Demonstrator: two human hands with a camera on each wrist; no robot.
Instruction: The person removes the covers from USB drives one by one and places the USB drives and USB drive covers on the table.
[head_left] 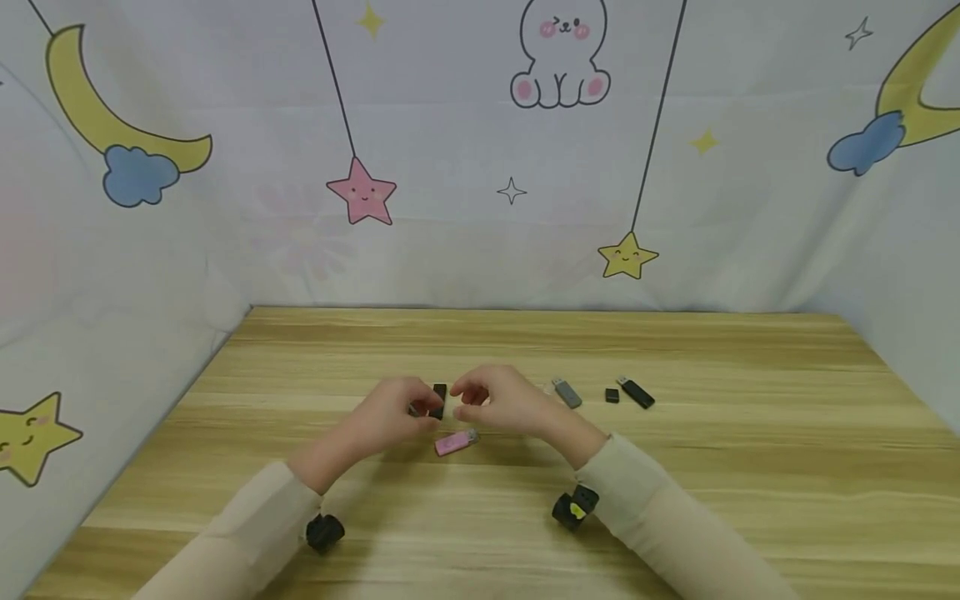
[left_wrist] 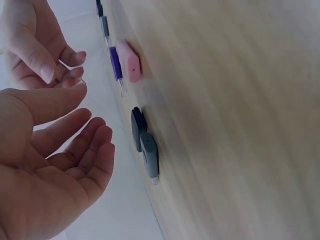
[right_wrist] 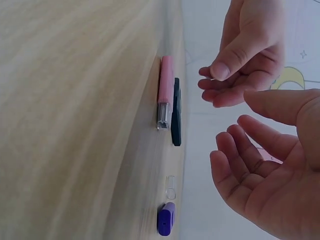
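Note:
Both bare hands hover over the table with loosely bent fingers and no visible object in them. My left hand (head_left: 390, 412) is on the left, its thumb apart from the fingers; my right hand (head_left: 506, 400) faces it across a small gap. Between them lies a black USB stick (head_left: 439, 400), partly covered by the left fingers. Just in front is a pink USB stick (head_left: 455, 442) with its metal plug bare. In the left wrist view, a grey USB stick (left_wrist: 149, 155) lies against the black one, and a purple USB stick (left_wrist: 115, 63) lies beyond the pink.
Right of the hands lie another grey USB stick (head_left: 567, 392), a small black cap (head_left: 612, 396) and a black USB stick (head_left: 637, 392) with its plug showing. A clear cap (right_wrist: 171, 187) rests near the purple stick. A printed cloth (head_left: 450, 267) stands behind the wooden table (head_left: 480, 517).

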